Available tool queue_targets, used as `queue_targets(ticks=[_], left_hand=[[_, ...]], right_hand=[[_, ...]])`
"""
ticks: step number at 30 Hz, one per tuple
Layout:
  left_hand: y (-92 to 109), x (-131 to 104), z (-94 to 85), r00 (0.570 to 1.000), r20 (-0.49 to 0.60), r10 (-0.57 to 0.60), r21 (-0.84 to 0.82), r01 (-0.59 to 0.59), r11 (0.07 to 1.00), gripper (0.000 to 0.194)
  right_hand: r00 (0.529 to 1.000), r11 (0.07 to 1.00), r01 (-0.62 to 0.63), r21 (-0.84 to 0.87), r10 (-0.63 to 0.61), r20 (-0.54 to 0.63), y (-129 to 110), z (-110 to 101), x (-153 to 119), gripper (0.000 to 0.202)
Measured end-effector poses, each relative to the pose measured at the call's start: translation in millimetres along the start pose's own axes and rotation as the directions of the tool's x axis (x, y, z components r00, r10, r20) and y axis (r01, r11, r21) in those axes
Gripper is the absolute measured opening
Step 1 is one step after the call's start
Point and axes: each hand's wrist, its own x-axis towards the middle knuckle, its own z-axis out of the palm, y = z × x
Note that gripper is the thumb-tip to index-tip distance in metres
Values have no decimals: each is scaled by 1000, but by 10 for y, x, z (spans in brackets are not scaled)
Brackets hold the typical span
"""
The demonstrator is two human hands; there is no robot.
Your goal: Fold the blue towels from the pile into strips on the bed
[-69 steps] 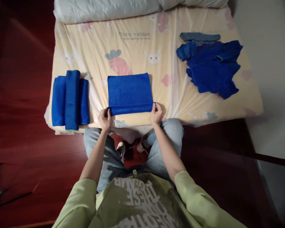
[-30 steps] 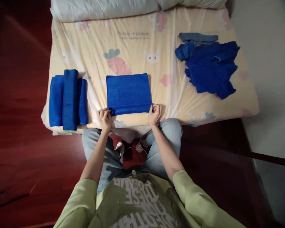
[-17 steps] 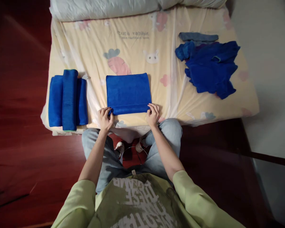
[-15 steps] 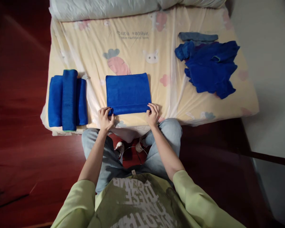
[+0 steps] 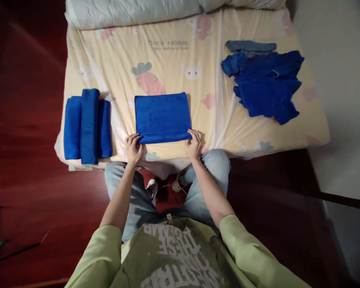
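Note:
A blue cloth (image 5: 163, 114) lies flat on the bed in front of me, its near edge folded over into a narrow band. My left hand (image 5: 134, 146) pinches the near left corner of that band. At the near right corner, the fingers of my right hand (image 5: 193, 143) are closed on the same cloth. Rolled or folded blue cloths (image 5: 72, 128) sit at the bed's left side, with another blue roll (image 5: 90, 126) lying across the top of them. A crumpled heap of blue cloths (image 5: 267, 86) is at the right.
The bed (image 5: 174, 80) has a yellow patterned sheet. A grey-blue folded cloth (image 5: 250, 46) lies behind the heap. Along the far edge runs a pale quilt (image 5: 132, 12). A dark stand (image 5: 0, 242) is on the floor at lower left.
Both hands stay at the near corners of the cloth, with the fingers shifted slightly. The view has moved a little; the cloths lie as before.

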Motion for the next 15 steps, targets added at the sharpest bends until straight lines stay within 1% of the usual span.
queue_targets(ticks=[5, 8, 11, 15], left_hand=[[-38, 4, -14, 999, -28, 19, -101, -22, 995, 37], [-46, -2, -6, 998, -48, -31, -130, 24, 991, 42], [-46, -10, 3, 994, -64, -84, -145, 74, 987, 43], [-55, -23, 12, 991, -94, -99, -157, 84, 984, 39]], right_hand=[[999, 1000, -23, 9, 23, -25, -21, -4, 24, 44], [999, 999, -31, 44, 32, -35, -35, -5, 29, 42], [997, 998, -12, 57, 17, -73, -28, -2, 29, 42], [996, 998, -17, 63, 22, -87, -12, -1, 27, 41]])
